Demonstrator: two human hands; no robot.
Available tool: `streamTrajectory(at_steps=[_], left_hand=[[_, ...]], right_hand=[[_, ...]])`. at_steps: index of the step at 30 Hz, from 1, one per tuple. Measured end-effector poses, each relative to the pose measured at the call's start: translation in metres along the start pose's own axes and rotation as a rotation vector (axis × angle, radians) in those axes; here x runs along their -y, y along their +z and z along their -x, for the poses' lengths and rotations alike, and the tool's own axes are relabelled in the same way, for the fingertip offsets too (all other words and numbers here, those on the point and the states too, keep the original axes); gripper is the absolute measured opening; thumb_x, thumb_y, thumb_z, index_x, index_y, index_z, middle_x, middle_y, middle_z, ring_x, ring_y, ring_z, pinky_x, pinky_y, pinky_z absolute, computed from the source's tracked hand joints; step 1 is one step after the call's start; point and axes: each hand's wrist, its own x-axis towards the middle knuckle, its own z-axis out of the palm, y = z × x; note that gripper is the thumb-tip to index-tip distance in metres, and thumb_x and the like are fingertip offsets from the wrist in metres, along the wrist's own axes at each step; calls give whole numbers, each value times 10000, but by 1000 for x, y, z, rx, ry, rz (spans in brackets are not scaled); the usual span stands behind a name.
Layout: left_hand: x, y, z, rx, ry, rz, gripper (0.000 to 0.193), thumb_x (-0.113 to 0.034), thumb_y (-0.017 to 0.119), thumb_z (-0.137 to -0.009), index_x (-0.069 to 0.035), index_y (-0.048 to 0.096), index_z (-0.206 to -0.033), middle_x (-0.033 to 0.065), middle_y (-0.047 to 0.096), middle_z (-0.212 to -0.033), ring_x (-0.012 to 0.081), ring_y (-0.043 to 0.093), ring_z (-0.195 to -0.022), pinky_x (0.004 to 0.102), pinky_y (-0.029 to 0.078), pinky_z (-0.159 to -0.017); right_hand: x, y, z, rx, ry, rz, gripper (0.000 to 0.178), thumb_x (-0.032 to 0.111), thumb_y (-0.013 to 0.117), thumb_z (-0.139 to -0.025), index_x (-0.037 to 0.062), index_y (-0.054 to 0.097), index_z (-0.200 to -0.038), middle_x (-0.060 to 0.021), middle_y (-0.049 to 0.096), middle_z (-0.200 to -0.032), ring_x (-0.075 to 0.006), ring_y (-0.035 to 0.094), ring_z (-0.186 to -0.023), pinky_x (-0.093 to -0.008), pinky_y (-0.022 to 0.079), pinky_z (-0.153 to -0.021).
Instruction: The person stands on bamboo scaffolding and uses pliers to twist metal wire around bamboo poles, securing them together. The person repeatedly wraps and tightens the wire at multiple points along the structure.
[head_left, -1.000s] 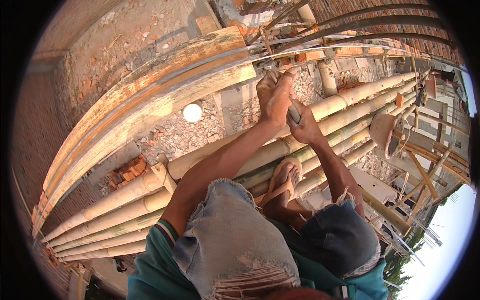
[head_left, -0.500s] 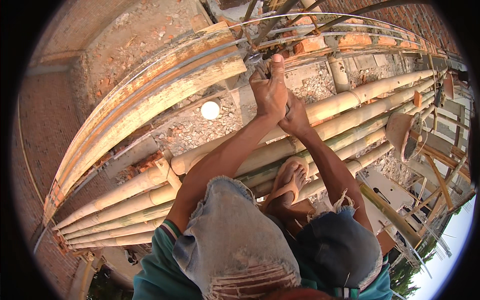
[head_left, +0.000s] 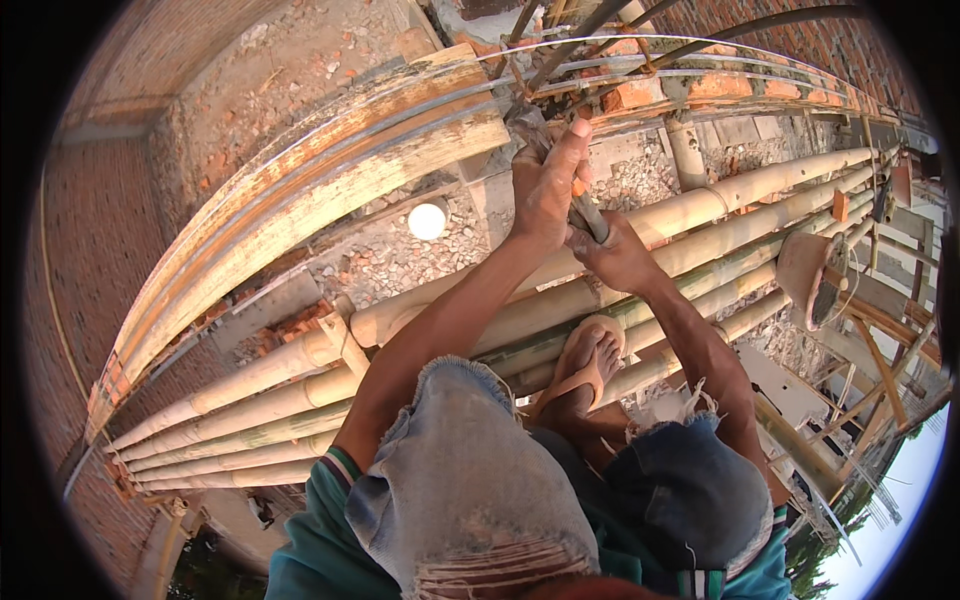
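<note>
Over the bamboo poles, my left hand (head_left: 543, 195) is closed round a long grey metal tool that looks like pincers (head_left: 588, 213). Its thumb lies along the tool, and the dark head reaches up beside the steel bars (head_left: 560, 60). My right hand (head_left: 613, 256) curls at the lower handle end, just below and right of the left hand. Its fingers are bent, partly hidden, and close round the handle end. Where the tool's jaws meet the bars is too small to make out.
Several bamboo poles (head_left: 720, 205) run beneath me, with my sandalled foot (head_left: 590, 365) on them. A long timber board (head_left: 330, 205) lies at the left along metal rods. Rubble (head_left: 400, 250) lies below. A round pan (head_left: 803, 275) and wooden scaffolding (head_left: 880, 370) stand right.
My right hand has moved down and right, apart from my left. The tool's handle now shows between them. The left hand has dropped slightly, and the view has shifted a little.
</note>
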Motion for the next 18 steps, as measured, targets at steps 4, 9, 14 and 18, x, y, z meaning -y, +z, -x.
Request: streamTrajectory(at_steps=[4, 9, 14, 18], left_hand=[[2, 40, 6, -398, 42, 83, 486, -542, 759, -911, -92, 585, -852, -10, 559, -779, 113, 507, -669, 281, 429, -630], [0, 22, 0, -227, -133, 101, 556, -652, 668, -931, -133, 532, -787, -32, 432, -641, 107, 424, -594, 322, 421, -613], [0, 6, 1, 174, -239, 509, 534, -592, 614, -991, -141, 496, -731, -43, 371, -570, 107, 399, -548, 323, 417, -601], [6, -4, -14, 711, -91, 823, 484, -527, 549, -1044, -130, 539, -767, -46, 428, -548, 105, 442, -550, 321, 442, -616]], right_hand=[[-2, 25, 0, -438, -172, 359, 251, 198, 714, -901, -4, 596, -992, -214, 671, -755, -431, 680, -741, -530, 510, -655], [2, 20, 15, -381, -149, 536, 437, 261, 757, -862, -19, 612, -1165, -224, 721, -905, -408, 719, -853, -490, 557, -714], [0, -36, 11, 350, -69, -470, 549, 383, 795, -897, -10, 607, -1231, -164, 723, -970, -206, 708, -807, -347, 557, -685], [-6, -35, 14, 581, 161, -841, 410, 371, 737, -962, -1, 627, -1094, -137, 676, -800, -200, 635, -599, -313, 514, -564]])
